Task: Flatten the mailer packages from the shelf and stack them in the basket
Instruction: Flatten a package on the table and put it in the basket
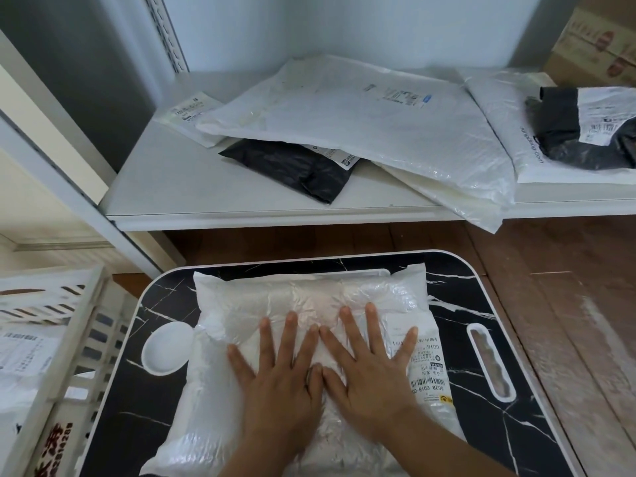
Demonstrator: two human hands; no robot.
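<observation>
Both hands, left hand (275, 376) and right hand (370, 370), flat, fingers spread, pressing white mailer (275, 304) mid-tabletop (481, 401); soft, crinkly, probably light; grab by edges.

We count 2 hands (275, 376) (371, 373), 1 mailer (241, 325) on 1 tray table (161, 418), 7 mailers on 1 shelf (192, 194), 1 basket (79, 339) and 1 cardboard box (599, 46).

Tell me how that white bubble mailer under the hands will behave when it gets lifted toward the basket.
The white bubble mailer looks puffy and crinkled, so it will probably sag and flop unless supported. Its glossy film looks slippery, so it may slide on the smooth marble-pattern table. It dents under the left hand and right hand, suggesting soft, light contents.
</observation>
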